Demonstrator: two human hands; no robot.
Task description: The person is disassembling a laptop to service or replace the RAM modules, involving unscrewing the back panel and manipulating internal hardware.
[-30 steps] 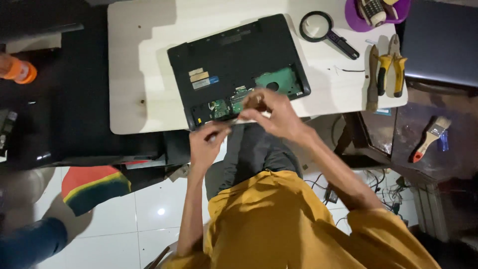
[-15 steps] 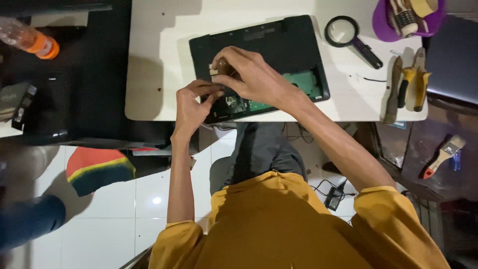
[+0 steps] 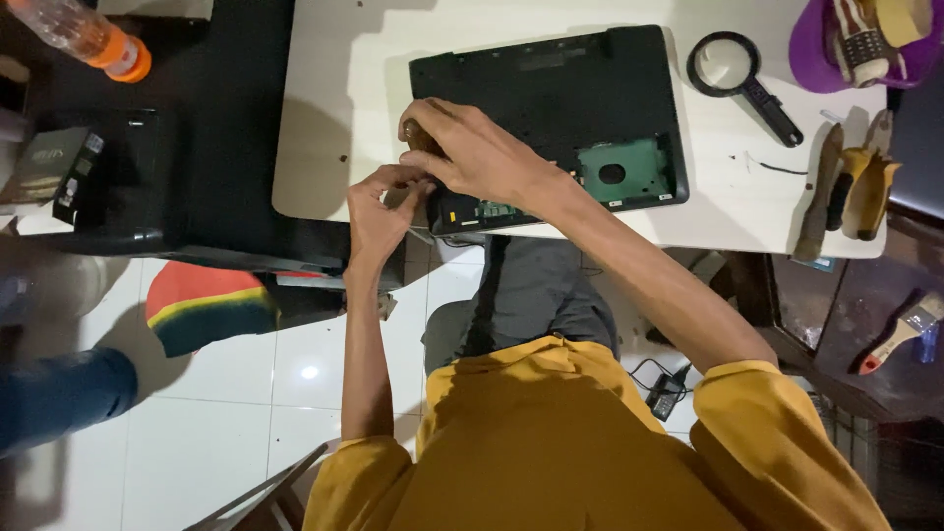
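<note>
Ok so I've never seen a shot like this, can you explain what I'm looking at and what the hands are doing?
The picture comes from a camera worn on a person's head, looking straight down at their own arms and yellow shirt. On the white table lies a black laptop, upside down, its bottom partly open so green circuit board shows. The right hand grips a brown tool handle at the laptop's near left corner; the left hand pinches beside it. What the left fingers hold is too small to tell. To the right lie a magnifying glass and yellow-handled pliers.

Both hands (image 3: 433,172) have moved from the laptop's (image 3: 551,98) middle to its left edge.
</note>
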